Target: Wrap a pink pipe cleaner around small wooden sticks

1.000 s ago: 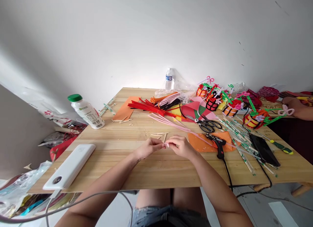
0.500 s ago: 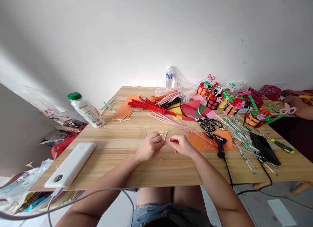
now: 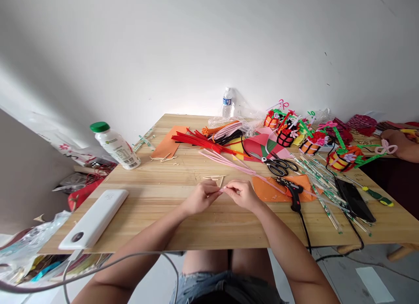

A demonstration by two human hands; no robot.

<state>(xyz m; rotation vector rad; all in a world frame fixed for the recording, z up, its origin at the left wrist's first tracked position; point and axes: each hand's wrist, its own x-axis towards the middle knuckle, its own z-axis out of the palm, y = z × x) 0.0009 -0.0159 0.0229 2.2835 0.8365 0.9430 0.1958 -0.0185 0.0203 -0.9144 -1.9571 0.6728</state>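
My left hand (image 3: 202, 196) and my right hand (image 3: 241, 194) meet over the front middle of the table, fingertips touching. Both are closed in a pinch on a short pink pipe cleaner (image 3: 221, 190), which the fingers mostly hide. Just beyond them lie several short wooden sticks (image 3: 214, 177). A loose bunch of pink pipe cleaners (image 3: 225, 161) stretches behind, beside a bundle of red pipe cleaners (image 3: 206, 140). Right of my right hand, a black glue gun (image 3: 295, 195) rests on orange paper (image 3: 266, 190).
Black-handled scissors (image 3: 278, 166), wrapped sticks (image 3: 322, 186), a phone (image 3: 355, 199) and a screwdriver (image 3: 379, 196) lie to the right. Pipe-cleaner flower baskets (image 3: 312, 145) stand behind. At left are a white bottle (image 3: 114, 147) and a power bank (image 3: 94, 219). Another person's hand (image 3: 404, 145) is far right.
My right hand has moved slightly left, its fingers closing up against my left hand's fingertips. Less of the pink pipe cleaner shows between them.
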